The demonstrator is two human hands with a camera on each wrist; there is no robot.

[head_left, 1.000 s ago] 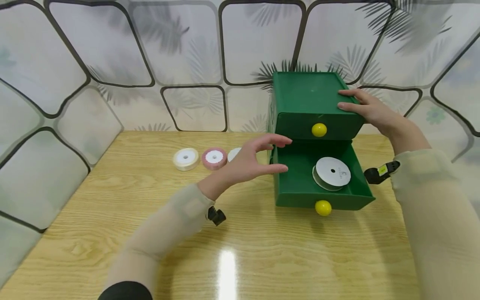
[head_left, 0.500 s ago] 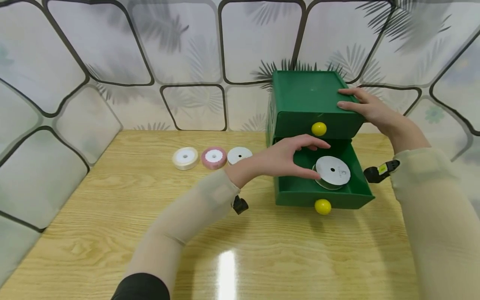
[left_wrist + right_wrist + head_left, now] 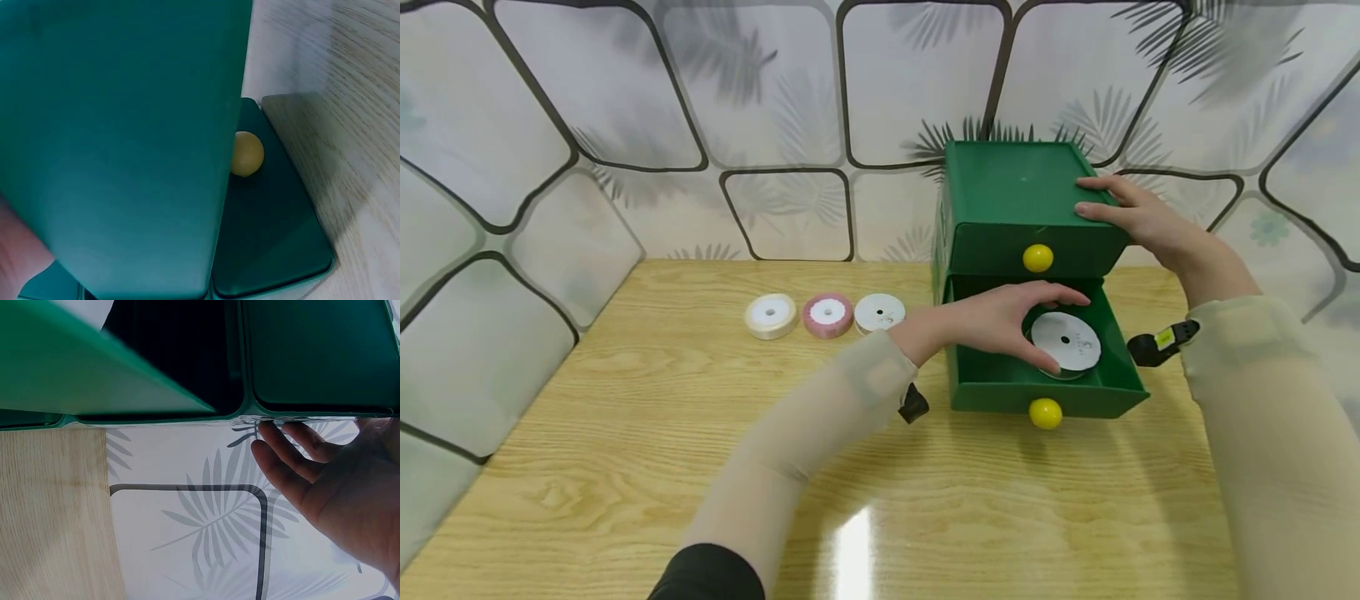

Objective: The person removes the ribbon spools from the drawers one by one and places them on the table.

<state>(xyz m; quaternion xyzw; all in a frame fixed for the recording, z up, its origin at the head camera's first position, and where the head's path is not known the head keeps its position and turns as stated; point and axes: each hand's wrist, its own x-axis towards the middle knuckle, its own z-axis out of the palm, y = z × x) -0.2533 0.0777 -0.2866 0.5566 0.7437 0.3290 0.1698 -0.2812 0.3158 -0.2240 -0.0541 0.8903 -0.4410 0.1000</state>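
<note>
My left hand [image 3: 992, 321] reaches into a pulled-out drawer [image 3: 992, 397] of a green drawer cabinet [image 3: 1022, 179]. Its thumb and fingers are spread around the left side of a white ribbon spool [image 3: 1075, 346] lying flat in that drawer. I cannot tell whether they touch it. Only the edge of this hand [image 3: 19, 256] shows in the left wrist view, beside the green drawer's outer face [image 3: 125, 156]. My right hand [image 3: 1150, 221] rests on the cabinet's top right edge. In the right wrist view its fingers [image 3: 281, 462] lie along the cabinet's side.
On the wooden table [image 3: 625, 433], left of the cabinet, lie a cream ribbon spool [image 3: 771, 315], a pink one [image 3: 828, 315] and a white one [image 3: 880, 313]. Yellow knobs [image 3: 1038, 258] stick out from the drawer fronts. A patterned wall [image 3: 790, 83] stands behind.
My left hand has moved right, from beside the drawer to over it, and its thumb and fingers are now around the spool's left side. The right hand stays on the cabinet.
</note>
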